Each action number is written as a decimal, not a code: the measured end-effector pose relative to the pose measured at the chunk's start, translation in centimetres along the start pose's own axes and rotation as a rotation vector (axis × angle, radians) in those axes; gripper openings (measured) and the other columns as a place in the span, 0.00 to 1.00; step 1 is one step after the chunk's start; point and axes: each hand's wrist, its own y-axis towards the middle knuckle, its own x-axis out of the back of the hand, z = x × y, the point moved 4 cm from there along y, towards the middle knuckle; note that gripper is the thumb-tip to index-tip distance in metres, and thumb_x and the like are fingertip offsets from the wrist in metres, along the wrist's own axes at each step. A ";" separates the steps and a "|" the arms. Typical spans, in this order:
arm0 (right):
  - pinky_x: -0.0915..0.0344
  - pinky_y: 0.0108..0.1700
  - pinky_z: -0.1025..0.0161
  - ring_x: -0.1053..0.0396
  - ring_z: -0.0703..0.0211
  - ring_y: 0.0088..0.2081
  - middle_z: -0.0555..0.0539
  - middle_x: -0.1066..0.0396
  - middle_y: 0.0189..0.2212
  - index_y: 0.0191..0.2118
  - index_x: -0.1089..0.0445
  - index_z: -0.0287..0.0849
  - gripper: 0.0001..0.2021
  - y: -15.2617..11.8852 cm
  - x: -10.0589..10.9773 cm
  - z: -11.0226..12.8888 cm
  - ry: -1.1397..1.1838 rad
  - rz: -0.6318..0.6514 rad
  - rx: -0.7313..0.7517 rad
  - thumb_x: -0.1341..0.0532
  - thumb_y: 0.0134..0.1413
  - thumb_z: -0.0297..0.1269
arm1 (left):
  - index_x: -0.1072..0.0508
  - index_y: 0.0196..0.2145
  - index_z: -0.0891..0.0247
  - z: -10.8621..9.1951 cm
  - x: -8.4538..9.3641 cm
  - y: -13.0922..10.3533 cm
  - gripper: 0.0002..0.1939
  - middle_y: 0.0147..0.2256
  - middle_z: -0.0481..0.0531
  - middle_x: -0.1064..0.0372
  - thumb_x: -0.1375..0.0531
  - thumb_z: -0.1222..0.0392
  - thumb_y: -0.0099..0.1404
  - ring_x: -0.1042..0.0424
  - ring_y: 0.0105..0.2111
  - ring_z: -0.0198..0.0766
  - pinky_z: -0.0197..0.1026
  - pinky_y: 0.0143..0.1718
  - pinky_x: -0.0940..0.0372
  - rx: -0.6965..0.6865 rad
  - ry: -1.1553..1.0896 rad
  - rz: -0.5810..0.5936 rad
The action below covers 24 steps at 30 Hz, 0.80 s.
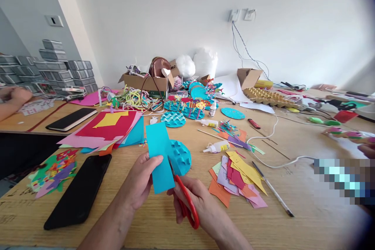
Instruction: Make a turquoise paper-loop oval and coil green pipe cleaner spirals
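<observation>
Counter (240,226) fills the lower part of my feed, wood-grained, crowded along the back. Biggest item I've got on it: open cardboard box (134,81) at the back, left of centre, with a brown bag (159,66) sitting in its top. Next size down, paper stack (84,134) in front of the box and to the left: pink, red and blue sheets overlapping, yellow piece on top. Black phone (79,191) lies flat, askew, near the front left. Scrap pile (234,175) right of centre, orange, lilac, pink and yellow offcuts, fanned out.

Blue strip (158,138) is mid-view, held up, long sides near upright. Left hand (139,181) pinches it at its left side, thumb across the face, so narrow there. Right hand (197,195) is wrapped round the red handles of the scissors (187,199); blades are at the strip's right edge. Blade opening: I can't tell.

Blue disc (183,158) with raised curls lies behind the strip, partly hidden by it. Glue bottle (219,147) on its side, right of the disc. Pen (272,189) slants just right of the scraps.
</observation>
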 end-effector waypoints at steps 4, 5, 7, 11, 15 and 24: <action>0.46 0.19 0.71 0.40 0.68 0.17 0.54 0.39 0.14 0.27 0.35 0.38 0.16 0.2 -0.1 -0.3 -0.070 -0.032 0.055 0.50 0.56 0.44 | 0.36 0.20 0.64 0.2 0.0 0.0 0.12 0.16 0.44 0.36 0.36 0.56 0.49 0.38 0.17 0.32 0.35 0.20 0.39 -0.004 -0.009 0.019; 0.46 0.20 0.71 0.40 0.68 0.17 0.54 0.39 0.14 0.27 0.34 0.39 0.16 0.3 -0.1 -0.3 -0.084 -0.040 0.067 0.50 0.57 0.44 | 0.36 0.20 0.64 0.2 0.0 0.0 0.12 0.17 0.44 0.36 0.36 0.56 0.49 0.37 0.17 0.32 0.34 0.20 0.39 -0.003 -0.011 0.022; 0.46 0.19 0.71 0.41 0.68 0.17 0.54 0.38 0.14 0.27 0.34 0.38 0.17 0.3 -0.2 -0.4 -0.099 -0.049 0.071 0.51 0.57 0.45 | 0.35 0.20 0.64 0.3 0.1 0.1 0.12 0.17 0.45 0.35 0.36 0.57 0.49 0.37 0.17 0.31 0.34 0.20 0.39 0.001 -0.010 0.032; 0.45 0.20 0.71 0.41 0.68 0.16 0.54 0.38 0.14 0.29 0.32 0.38 0.19 0.2 -0.3 -0.1 -0.112 -0.054 0.081 0.50 0.57 0.48 | 0.34 0.20 0.64 0.5 0.0 0.1 0.11 0.16 0.45 0.35 0.36 0.56 0.49 0.37 0.17 0.31 0.34 0.20 0.39 0.013 -0.002 0.045; 0.45 0.19 0.72 0.42 0.69 0.16 0.54 0.38 0.14 0.27 0.32 0.38 0.20 0.0 -0.3 0.2 -0.116 -0.053 0.074 0.51 0.58 0.48 | 0.34 0.20 0.65 0.5 0.1 0.1 0.11 0.17 0.45 0.34 0.35 0.57 0.48 0.38 0.18 0.31 0.33 0.21 0.39 0.022 -0.008 0.011; 0.45 0.20 0.72 0.42 0.69 0.17 0.54 0.38 0.15 0.25 0.35 0.39 0.19 0.0 -0.2 -0.1 -0.097 -0.040 0.074 0.53 0.59 0.44 | 0.32 0.22 0.65 0.6 0.1 0.0 0.11 0.20 0.46 0.33 0.36 0.56 0.49 0.38 0.20 0.31 0.34 0.23 0.39 0.023 0.010 0.058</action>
